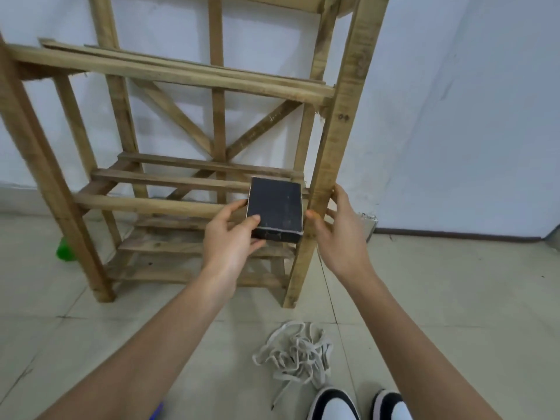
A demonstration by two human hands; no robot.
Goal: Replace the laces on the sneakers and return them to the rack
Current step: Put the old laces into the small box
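Gripping a dark flat box in my left hand, I have my thumb lying on its top face and my fingers curled along its left side and under it. The box sits over the front right corner of the wooden rack's lower slats. My right hand is spread loosely at the rack's front right post, thumb on the box side and fingers at the post's far side, clasping nothing. On the tiled floor in front of the rack, between my forearms, lies a tangled heap of pale laces. Just below it, the black-and-white toes of the sneakers show at the bottom edge. Something green lies on the floor by the rack's left leg.
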